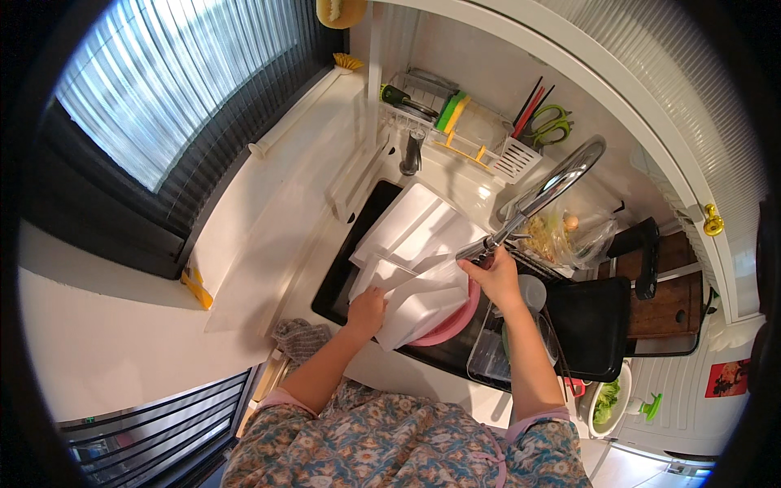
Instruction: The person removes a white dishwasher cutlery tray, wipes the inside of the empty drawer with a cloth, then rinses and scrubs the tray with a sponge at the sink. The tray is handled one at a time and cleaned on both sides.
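Note:
My left hand grips the near-left edge of a white plastic bin, which is tilted over a pink basin in the black sink. Behind it, a second white plastic bin leans across the sink. My right hand is closed around the spray head of a chrome faucet, just above the bin's right side. Whether water is running I cannot tell. Part of the pink basin is hidden beneath the bin.
Right of the basin, a rack holds clear containers. Beyond it stand a black tray and wooden cutting boards. A wire rack with sponges and a white utensil holder line the back wall. A grey cloth lies at the left.

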Available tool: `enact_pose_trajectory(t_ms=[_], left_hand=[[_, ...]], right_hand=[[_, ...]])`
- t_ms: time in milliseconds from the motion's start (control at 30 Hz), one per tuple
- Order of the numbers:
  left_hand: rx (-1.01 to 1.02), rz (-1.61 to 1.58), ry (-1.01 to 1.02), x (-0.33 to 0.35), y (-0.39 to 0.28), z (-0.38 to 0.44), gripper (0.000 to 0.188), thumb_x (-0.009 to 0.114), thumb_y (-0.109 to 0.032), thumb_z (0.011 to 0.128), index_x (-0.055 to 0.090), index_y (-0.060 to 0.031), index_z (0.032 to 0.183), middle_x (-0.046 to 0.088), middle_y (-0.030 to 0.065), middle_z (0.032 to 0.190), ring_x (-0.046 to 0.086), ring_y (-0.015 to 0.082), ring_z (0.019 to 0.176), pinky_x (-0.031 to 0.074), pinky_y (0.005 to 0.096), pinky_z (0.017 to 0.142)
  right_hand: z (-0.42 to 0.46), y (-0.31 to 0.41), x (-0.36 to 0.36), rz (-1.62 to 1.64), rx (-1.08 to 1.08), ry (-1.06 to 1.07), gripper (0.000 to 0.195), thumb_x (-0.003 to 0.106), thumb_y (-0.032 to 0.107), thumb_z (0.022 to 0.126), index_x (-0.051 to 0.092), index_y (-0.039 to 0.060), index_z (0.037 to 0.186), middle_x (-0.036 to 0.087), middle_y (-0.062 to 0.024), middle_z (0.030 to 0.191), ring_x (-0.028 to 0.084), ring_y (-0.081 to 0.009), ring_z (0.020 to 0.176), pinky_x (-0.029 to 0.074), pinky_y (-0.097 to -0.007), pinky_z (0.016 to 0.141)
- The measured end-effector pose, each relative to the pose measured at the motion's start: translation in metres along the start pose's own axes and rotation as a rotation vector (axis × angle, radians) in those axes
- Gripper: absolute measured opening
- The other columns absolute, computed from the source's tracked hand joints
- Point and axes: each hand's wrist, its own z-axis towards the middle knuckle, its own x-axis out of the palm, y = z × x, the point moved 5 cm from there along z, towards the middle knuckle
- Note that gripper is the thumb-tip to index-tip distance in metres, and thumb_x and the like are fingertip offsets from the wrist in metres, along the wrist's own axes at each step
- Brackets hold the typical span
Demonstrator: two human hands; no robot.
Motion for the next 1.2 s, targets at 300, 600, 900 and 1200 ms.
enact_pose_trajectory(t_ms=[300, 600, 900, 1200], left_hand=[[0.112, -0.205, -0.178, -0.033, -0.027, 0.047, 0.015, 0.066, -0.016, 0.081, 0.063, -0.0049, 0.091, 0.058, 0.0125, 0.091, 0.059, 0.034, 0.082, 0.047, 0.0429, 0.071], [0.091, 0.017, -0.144, -0.02, -0.015, 0.022, 0.038, 0.072, -0.023, 0.077, 0.058, -0.0021, 0.105, 0.056, 0.0139, 0.108, 0.053, 0.0358, 0.103, 0.046, 0.0429, 0.086], [0.15, -0.183, 0.376, -0.015, -0.041, 0.005, 0.052, 0.076, -0.019, 0.067, 0.055, -0.0025, 0.112, 0.059, 0.0162, 0.108, 0.054, 0.0368, 0.106, 0.044, 0.0431, 0.09], [0.808, 0.138, 0.244, -0.042, -0.093, -0.043, 0.034, 0.067, -0.009, 0.067, 0.052, -0.0078, 0.098, 0.052, 0.0081, 0.09, 0.055, 0.0262, 0.093, 0.046, 0.038, 0.079]], right_hand=[[0.0, 0.011, 0.025, 0.237, 0.094, 0.04, 0.042, 0.084, 0.022, 0.073, 0.054, 0.0008, 0.093, 0.057, -0.0014, 0.064, 0.054, -0.009, 0.054, 0.045, -0.0243, 0.048], [0.002, 0.002, -0.007, -0.09, -0.006, -0.063, 0.044, 0.081, 0.017, 0.072, 0.056, 0.0036, 0.106, 0.066, -0.0041, 0.076, 0.061, -0.0121, 0.065, 0.049, -0.0281, 0.061], [0.006, 0.001, -0.013, -0.072, 0.032, 0.005, 0.047, 0.08, 0.017, 0.073, 0.055, 0.004, 0.11, 0.068, -0.0074, 0.086, 0.065, -0.0167, 0.073, 0.051, -0.0303, 0.07], [0.006, -0.019, -0.009, 0.0, -0.03, -0.009, 0.046, 0.082, 0.021, 0.071, 0.056, 0.0017, 0.104, 0.066, -0.0055, 0.076, 0.06, -0.0116, 0.06, 0.049, -0.0269, 0.055]])
